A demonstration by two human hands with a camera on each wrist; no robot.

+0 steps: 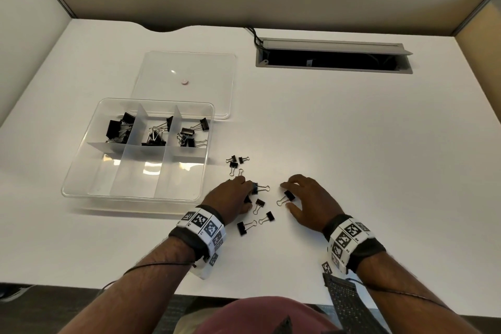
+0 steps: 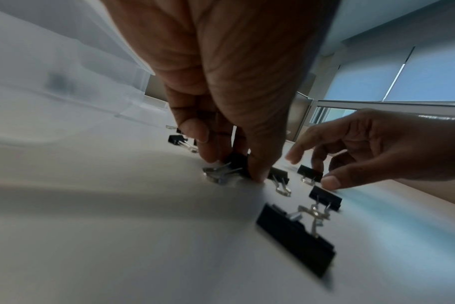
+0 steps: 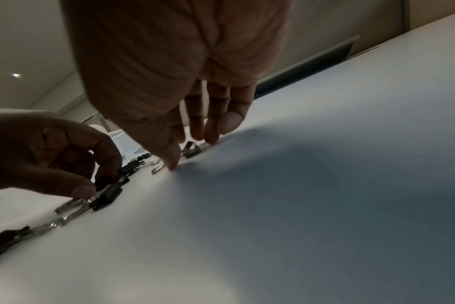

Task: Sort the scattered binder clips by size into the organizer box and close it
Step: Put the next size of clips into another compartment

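Observation:
The clear organizer box [image 1: 135, 195] stands open at the left, with black binder clips [image 1: 156, 135] in its three rear compartments. Several loose clips [image 1: 259, 202] lie on the white table between my hands, and tiny ones [image 1: 235, 163] sit nearer the box. My left hand [image 1: 249, 195] pinches a small black clip [image 2: 237, 162] between thumb and fingers, low on the table. My right hand [image 1: 287, 196] hovers with thumb and fingers spread on either side of another clip [image 1: 289, 195], fingertips [image 3: 210, 139] touching the table, not holding it.
The box's clear lid [image 1: 187, 81] lies flat behind it. An open cable slot [image 1: 333, 58] is cut into the table at the back right. Partition walls enclose the desk on three sides. The front edge [image 1: 244, 293] runs just below my wrists.

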